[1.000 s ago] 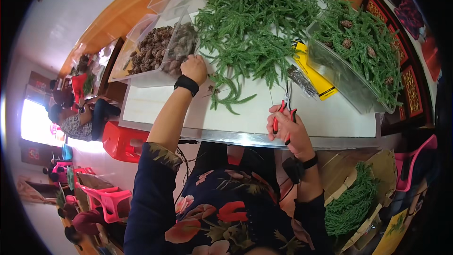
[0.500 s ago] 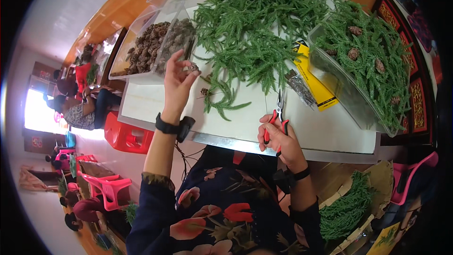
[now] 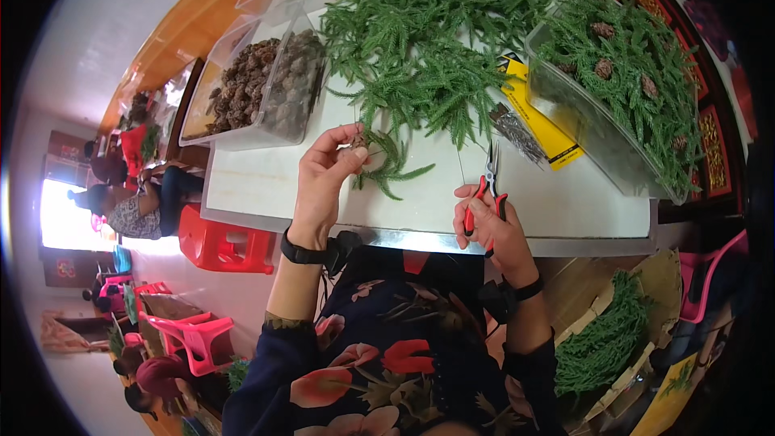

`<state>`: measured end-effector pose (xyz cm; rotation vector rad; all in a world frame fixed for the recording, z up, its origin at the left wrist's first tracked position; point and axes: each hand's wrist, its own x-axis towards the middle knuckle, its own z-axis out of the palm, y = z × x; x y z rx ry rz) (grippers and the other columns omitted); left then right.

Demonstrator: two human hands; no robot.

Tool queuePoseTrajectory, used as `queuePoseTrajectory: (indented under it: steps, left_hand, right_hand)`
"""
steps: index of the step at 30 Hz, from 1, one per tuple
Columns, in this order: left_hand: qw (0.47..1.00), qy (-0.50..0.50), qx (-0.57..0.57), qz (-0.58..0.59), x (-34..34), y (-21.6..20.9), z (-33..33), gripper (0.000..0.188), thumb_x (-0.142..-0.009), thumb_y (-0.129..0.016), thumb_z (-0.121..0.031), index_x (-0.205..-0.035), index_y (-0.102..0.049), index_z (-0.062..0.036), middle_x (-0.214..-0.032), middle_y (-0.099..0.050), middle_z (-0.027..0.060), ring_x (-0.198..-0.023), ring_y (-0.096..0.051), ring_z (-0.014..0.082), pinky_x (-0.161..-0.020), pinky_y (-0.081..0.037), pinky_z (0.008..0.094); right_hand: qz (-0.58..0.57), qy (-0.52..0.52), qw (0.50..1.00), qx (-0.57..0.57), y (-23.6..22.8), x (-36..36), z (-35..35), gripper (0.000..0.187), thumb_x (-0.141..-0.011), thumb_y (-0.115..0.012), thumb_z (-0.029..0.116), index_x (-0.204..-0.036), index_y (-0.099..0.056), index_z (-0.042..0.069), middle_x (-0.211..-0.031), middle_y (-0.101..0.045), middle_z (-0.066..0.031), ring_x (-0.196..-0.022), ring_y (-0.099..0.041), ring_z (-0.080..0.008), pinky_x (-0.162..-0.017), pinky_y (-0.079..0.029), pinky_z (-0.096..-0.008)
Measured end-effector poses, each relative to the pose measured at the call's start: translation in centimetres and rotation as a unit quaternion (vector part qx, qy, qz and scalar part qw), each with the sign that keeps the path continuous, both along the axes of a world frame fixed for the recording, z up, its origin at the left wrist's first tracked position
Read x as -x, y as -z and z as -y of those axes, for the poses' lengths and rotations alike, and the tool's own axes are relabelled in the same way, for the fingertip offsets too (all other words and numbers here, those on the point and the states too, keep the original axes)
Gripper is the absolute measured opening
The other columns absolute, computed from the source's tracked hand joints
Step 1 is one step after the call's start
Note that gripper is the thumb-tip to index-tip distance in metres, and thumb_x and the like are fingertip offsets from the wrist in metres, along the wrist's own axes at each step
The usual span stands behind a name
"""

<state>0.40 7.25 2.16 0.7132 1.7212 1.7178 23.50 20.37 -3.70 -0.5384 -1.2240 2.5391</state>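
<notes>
My left hand is closed in a pinch around a small brown pine cone, partly covered by the fingertips. Right behind it on the white table lies a green artificial pine sprig. My right hand is wrapped around pliers with red and black handles, jaws pointing away from me. A thin wire rises by the right fingertips; how it is held cannot be made out. A bundle of dark thin wires lies beyond the pliers, next to a yellow card.
A clear bin of pine cones stands at the left. Green sprigs are heaped at the back. A clear bin of sprigs with cones is at the right. A red stool and several people are off to the left.
My left hand has come from beside the cone bin toward me and right, bringing the pine cone to the sprig. My right hand, still around the pliers, has shifted slightly right.
</notes>
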Motion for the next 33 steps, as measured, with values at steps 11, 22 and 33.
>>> queuePoseTrajectory:
  steps: [11,22,33]
  left_hand:
    - [0.992,0.048,-0.037,0.114,-1.0,-0.2,2.9,0.033,-0.087,-0.063,-0.004,-0.119,-0.059,-0.0010,-0.100,-0.063,0.0055,-0.078,-0.059,0.0109,-0.066,-0.044,0.0208]
    - [0.971,0.143,-0.047,0.186,-2.2,0.9,4.9,0.037,-0.086,-0.064,-0.003,-0.122,-0.057,-0.0031,-0.103,-0.063,0.0052,-0.078,-0.064,0.0132,-0.061,-0.046,0.0194]
    - [0.972,0.143,-0.078,0.168,-6.0,2.9,6.3,0.056,-0.084,-0.066,0.002,-0.133,-0.039,-0.0032,-0.101,-0.059,0.0026,-0.080,-0.067,0.0126,-0.059,-0.044,0.0172]
  right_hand:
    - [0.296,0.174,0.679,-0.649,-1.9,2.7,2.1,0.050,-0.081,-0.070,0.037,-0.115,-0.056,0.002,-0.095,-0.055,-0.0113,-0.085,-0.056,-0.0272,-0.067,-0.048,-0.0381]
    - [0.373,0.167,0.526,-0.746,-0.9,3.3,0.5,0.052,-0.073,-0.075,0.037,-0.110,-0.058,0.005,-0.097,-0.053,-0.0108,-0.092,-0.052,-0.0318,-0.074,-0.047,-0.0417]
    - [0.065,0.104,0.936,-0.329,-2.7,4.9,8.5,0.028,-0.089,-0.067,0.025,-0.099,-0.068,-0.001,-0.085,-0.064,-0.0060,-0.072,-0.059,-0.0111,-0.060,-0.045,-0.0252]
